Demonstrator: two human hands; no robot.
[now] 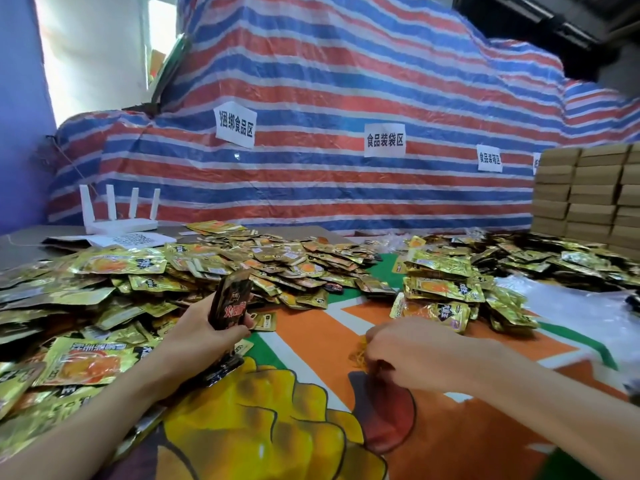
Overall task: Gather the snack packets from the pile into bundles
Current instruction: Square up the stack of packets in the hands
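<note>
Behind the packet pile (242, 261) stand a router (119, 216), left, and stacked boxes (588, 195), right; a held bundle (230, 303) sits before it.

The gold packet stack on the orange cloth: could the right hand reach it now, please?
Probably yes: the stack lies just beyond the right hand, only bare cloth between, though its fingers seem to hold yellow strands.
</note>
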